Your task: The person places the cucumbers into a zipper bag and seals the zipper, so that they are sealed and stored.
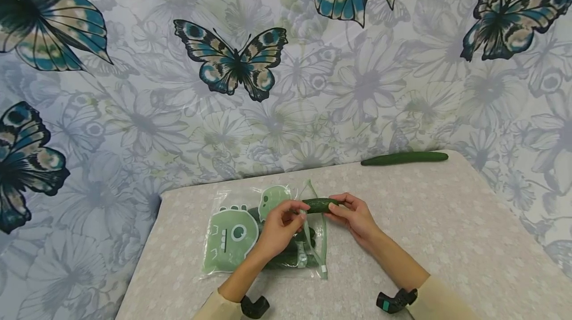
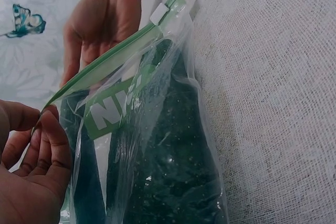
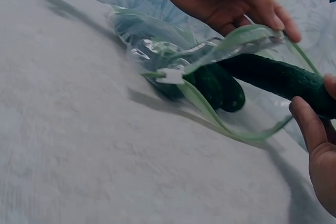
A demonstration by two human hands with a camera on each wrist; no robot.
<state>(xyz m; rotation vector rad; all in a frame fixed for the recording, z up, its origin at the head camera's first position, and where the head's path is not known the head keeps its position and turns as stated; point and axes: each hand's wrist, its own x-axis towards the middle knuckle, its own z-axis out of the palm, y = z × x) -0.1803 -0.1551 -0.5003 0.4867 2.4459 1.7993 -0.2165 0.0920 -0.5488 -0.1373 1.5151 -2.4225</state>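
A clear zip bag (image 1: 232, 240) with green edging and a green cartoon print lies on the table, several cucumbers inside. My left hand (image 1: 280, 228) pinches the rim of its mouth, also visible in the left wrist view, where the hand (image 2: 37, 166) is at the lower left. With thumb and fingers, my right hand (image 1: 355, 217) grips the end of a cucumber (image 1: 321, 205). In the right wrist view this cucumber (image 3: 278, 77) passes through the open mouth, and the white slider (image 3: 170, 76) sits on the green rim (image 3: 210, 109). Its far end is hidden by the bag.
Another cucumber (image 1: 404, 159) lies at the table's back edge, right of the bag. The table (image 1: 424, 211) has a pale patterned cloth. Behind it hangs a butterfly-and-flower fabric (image 1: 357, 77).
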